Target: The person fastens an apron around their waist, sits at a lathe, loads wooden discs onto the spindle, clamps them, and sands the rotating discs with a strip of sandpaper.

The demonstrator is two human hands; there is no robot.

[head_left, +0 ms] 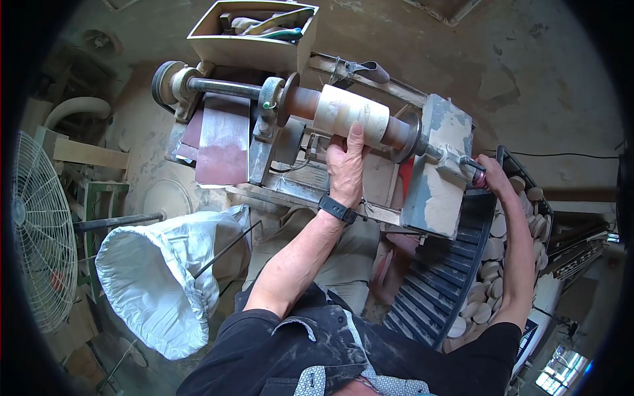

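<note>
The head camera looks straight down on a dusty lathe [436, 165] set across the top of the view. A pale wooden cylinder [350, 113] sits clamped end to end along its axis, between a dark disc on its left and another disc on its right, and lies slightly tilted, its right end lower in the picture.

The left hand [345, 168] reaches up from below and rests on the cylinder, fingers stretched flat and released against the near side of the wood, one fingertip lying up over its pale surface. A black watch [337, 210] sits on that wrist.

The right hand [490, 177] is well to the right, at the end of the lathe, with its fingers clenched around a reddish handle [477, 177] that sticks out of the grey block there.

Just below the right arm stands a black crate [456, 264] holding many round wooden discs [489, 277]. On the left, a white bag [165, 277] gapes open, with a wire fan [39, 231] beside it. Above the lathe, an open box [254, 36] holds tools. A reddish sanding belt [224, 138] hangs at the left part of the machine.
</note>
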